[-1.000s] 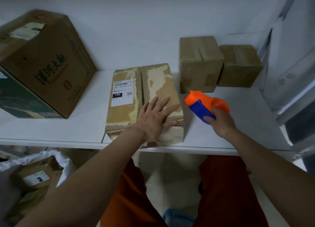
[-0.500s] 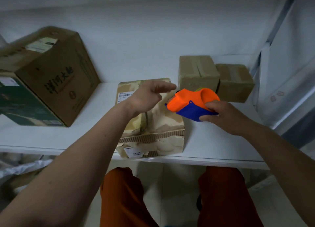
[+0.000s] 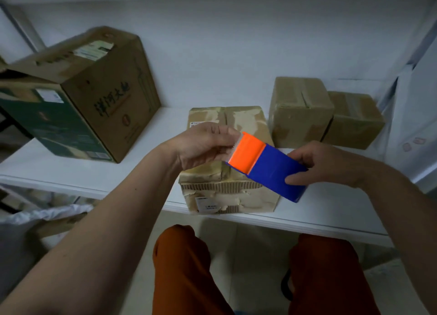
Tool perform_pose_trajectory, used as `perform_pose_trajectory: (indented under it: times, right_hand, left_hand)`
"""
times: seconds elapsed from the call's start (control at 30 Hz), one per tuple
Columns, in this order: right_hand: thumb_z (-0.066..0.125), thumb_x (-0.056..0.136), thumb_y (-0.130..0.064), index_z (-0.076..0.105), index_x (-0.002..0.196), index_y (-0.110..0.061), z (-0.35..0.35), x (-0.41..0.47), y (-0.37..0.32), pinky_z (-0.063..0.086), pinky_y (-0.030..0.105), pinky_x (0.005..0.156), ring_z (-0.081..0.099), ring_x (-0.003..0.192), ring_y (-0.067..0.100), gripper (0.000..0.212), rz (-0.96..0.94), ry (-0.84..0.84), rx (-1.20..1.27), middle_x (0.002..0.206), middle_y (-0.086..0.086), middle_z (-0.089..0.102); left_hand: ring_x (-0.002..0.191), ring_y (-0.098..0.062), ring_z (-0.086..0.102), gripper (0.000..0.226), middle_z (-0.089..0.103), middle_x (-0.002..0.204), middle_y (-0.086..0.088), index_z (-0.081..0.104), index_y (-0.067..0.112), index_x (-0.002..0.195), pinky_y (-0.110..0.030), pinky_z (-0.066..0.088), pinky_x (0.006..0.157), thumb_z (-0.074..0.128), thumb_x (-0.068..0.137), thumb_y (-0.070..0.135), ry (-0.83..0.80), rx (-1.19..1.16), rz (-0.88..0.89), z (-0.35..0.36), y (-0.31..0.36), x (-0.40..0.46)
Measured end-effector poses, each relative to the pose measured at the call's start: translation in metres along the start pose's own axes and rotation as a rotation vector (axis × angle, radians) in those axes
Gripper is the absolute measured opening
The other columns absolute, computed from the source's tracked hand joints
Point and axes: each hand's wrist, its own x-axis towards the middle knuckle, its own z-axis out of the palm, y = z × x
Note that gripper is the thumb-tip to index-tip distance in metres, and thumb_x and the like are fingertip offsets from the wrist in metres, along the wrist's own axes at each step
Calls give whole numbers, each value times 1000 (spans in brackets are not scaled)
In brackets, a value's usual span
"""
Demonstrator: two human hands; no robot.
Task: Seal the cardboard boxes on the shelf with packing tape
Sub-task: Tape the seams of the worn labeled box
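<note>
Tape dispenser [image 3: 267,163] held above the flat box [image 3: 227,184] at the shelf [image 3: 71,172] edge: right hand [image 3: 324,165] grips it, left hand [image 3: 205,144] apparently pinches the tape end. No fresh tape visible on any box.

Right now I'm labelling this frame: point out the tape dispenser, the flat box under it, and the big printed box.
tape dispenser [image 3: 272,167], head view, blue body
flat box [image 3: 246,120], head view, top face
big printed box [image 3: 113,116], head view, printed side

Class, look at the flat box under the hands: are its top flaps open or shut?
Shut. The flat box has both top flaps lying level, meeting along a centre seam; whether fresh tape covers that seam, cannot tell.
</note>
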Motion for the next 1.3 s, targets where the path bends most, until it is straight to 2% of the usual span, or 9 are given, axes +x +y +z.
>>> perform_pose_trajectory:
  times: [0.17, 0.23, 0.33, 0.43, 0.53, 0.67, 0.8, 1.03, 1.3]
  right_hand:
    - [75, 63, -40, 67, 108, -11, 25, 19, -9, 55, 36, 83, 69, 96, 25, 53, 9, -36, 146, 103, 8, 73]
    - [71, 75, -32, 63, 110, -9, 36, 24, -14, 56, 34, 76, 70, 91, 28, 43, 6, -101, 179, 99, 12, 73]
    - [67, 74, -34, 67, 92, -10, 45, 30, -25, 53, 22, 58, 69, 69, 23, 30, 25, -50, 194, 81, 12, 72]
    - [74, 68, -41, 65, 92, -8, 46, 37, -33, 52, 22, 55, 69, 67, 25, 42, 44, 3, 94, 78, 10, 72]
    - [79, 70, -37, 66, 85, -14, 44, 37, -35, 52, 25, 53, 67, 61, 24, 30, 56, -21, 74, 72, 7, 71]
    - [78, 66, -40, 70, 69, -26, 45, 39, -38, 49, 20, 50, 66, 58, 20, 16, 94, -50, 44, 69, 6, 70]
    - [71, 68, -45, 63, 83, -6, 49, 53, -47, 50, 23, 49, 66, 55, 21, 43, 174, -68, -104, 68, 10, 70]
    - [68, 75, -49, 63, 76, -6, 60, 81, -63, 49, 22, 45, 65, 49, 18, 43, 239, -117, -258, 60, 6, 70]
    - [66, 74, -59, 57, 72, -12, 63, 107, -73, 35, 25, 56, 52, 59, 14, 47, 327, -101, -531, 69, 2, 59]
  left_hand:
    - [53, -5, 61, 39, 66, 59, 2, 70, 11, 66, -17, 50, 55, 49, 93, -7, 212, -78, 21, -10, -26, -4]
    - [52, -7, 60, 33, 65, 58, 0, 66, 8, 68, -18, 51, 54, 50, 93, -7, 283, -98, 19, -16, -32, -8]
    - [55, -12, 61, 38, 65, 60, -5, 69, 11, 59, -22, 54, 57, 55, 89, -6, 383, -147, 19, -25, -43, -15]
    - [59, -16, 62, 15, 66, 68, -11, 67, 0, 77, -26, 56, 59, 59, 90, 1, 486, -206, 15, -29, -52, -21]
    - [52, -12, 53, 17, 59, 58, -4, 62, 5, 74, -25, 50, 60, 62, 91, 9, 632, -255, 8, -40, -59, -30]
    - [53, -12, 49, 20, 57, 57, -3, 62, 7, 69, -23, 50, 63, 67, 88, 10, 814, -198, 29, -44, -67, -44]
    - [57, -8, 58, 14, 66, 66, -2, 68, 7, 74, -20, 50, 60, 67, 88, 8, 981, -146, 31, -31, -88, -51]
    - [66, -8, 58, 13, 68, 75, 1, 70, 13, 87, -21, 47, 66, 59, 94, 14, 1238, 76, -25, -19, -116, -52]
    - [76, -12, 61, 19, 71, 87, -3, 73, 8, 97, -18, 43, 62, 55, 96, 15, 1287, 207, -127, -20, -122, -44]
